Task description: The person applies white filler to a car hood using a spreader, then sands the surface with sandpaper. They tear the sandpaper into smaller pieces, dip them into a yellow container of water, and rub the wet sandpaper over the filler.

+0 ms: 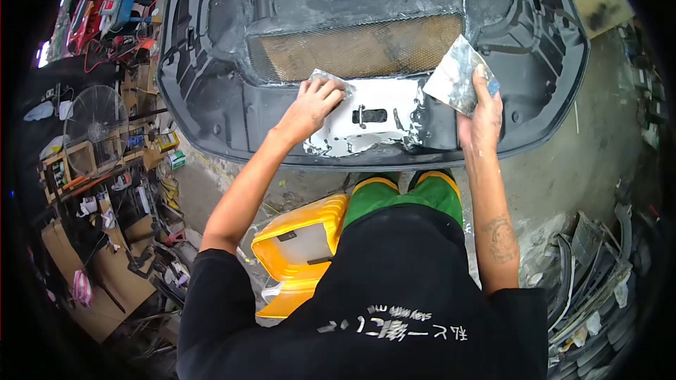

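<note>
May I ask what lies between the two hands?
The head view shows a white patch with a slot between the left hand and the right hand.

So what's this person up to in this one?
A person is at a black car panel with a white patch on it. Their left hand has a small grey piece at the patch's upper left edge. Their right hand holds a smeared square board above the black car panel. The patch's lower edge looks ragged.

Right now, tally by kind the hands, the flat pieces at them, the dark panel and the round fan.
Hands: 2, left hand and right hand
Flat pieces: 2, left piece and right piece
Dark panel: 1
Round fan: 1
Total: 6
</note>
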A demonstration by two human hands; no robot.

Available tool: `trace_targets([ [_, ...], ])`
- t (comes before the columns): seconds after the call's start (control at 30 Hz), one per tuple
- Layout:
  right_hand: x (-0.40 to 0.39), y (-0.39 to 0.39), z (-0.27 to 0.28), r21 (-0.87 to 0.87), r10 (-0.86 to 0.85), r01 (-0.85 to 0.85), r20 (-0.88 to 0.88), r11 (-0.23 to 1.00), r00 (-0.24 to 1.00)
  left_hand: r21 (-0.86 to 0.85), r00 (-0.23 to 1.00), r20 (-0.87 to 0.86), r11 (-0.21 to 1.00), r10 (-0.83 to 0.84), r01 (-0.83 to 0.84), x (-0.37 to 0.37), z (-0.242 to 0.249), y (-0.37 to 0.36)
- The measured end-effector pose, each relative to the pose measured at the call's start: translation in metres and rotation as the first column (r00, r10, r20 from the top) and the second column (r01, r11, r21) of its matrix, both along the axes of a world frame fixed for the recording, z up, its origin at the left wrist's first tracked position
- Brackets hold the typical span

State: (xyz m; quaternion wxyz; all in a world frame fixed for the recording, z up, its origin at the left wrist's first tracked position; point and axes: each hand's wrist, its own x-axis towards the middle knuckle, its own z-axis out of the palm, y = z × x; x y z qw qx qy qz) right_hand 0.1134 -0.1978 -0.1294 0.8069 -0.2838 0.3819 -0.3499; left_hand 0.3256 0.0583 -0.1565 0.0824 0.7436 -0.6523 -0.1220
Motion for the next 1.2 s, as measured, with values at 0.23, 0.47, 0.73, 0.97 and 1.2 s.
trace_targets([
  [0.23,-0.038,0.013,-0.003,0.057,-0.031,0.038,-0.114,0.998,0.993,0.062,0.992,0.067,0.992,-0.111,0.107,-0.003,-0.036,-0.008],
  [0.47,-0.060,0.002,-0.009,0.012,-0.060,0.063,-0.190,0.998,0.980,0.213,0.954,0.035,0.935,-0.297,0.283,0.038,-0.002,0.007],
  [0.73,-0.068,0.005,-0.011,-0.010,-0.064,0.063,-0.182,0.998,0.981,0.094,0.931,-0.020,0.927,-0.364,0.364,0.047,-0.014,-0.048],
  [0.97,-0.069,0.006,-0.004,0.002,-0.122,0.125,-0.217,0.992,0.968,0.169,0.886,-0.008,0.873,-0.463,0.458,0.049,-0.023,-0.020],
  [1.2,-0.080,0.000,-0.006,-0.005,-0.087,0.088,-0.209,0.996,0.974,0.365,0.842,-0.082,0.770,-0.533,0.523,0.060,0.021,0.003],
])
